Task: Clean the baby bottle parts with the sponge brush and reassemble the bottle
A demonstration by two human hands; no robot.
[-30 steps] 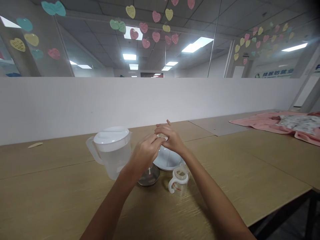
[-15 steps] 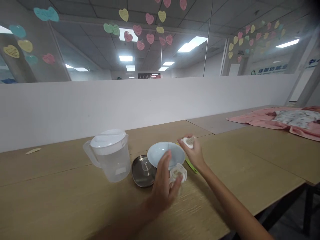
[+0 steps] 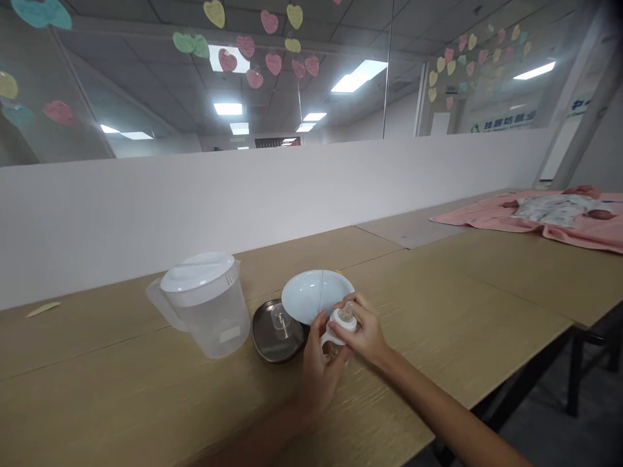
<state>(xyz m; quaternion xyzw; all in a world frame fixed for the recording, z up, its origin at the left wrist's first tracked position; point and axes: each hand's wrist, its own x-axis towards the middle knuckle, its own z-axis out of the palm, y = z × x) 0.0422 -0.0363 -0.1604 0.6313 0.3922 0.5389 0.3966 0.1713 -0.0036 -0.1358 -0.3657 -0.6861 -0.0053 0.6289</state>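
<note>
Head view: a baby bottle [image 3: 333, 351] being held just in front of the white bowl [image 3: 304, 292].
The bottle is being clasped by the left hand [image 3: 318, 370], fingers half curled; the teat cap [image 3: 344, 318] is being pinched at its top by the right hand [image 3: 368, 332], fingers closed.

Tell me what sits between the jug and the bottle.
In the head view, the metal tray, with a clear cap on it, lies between the jug and the bottle; the left hand, at the bottle's side, comes between too.
</note>
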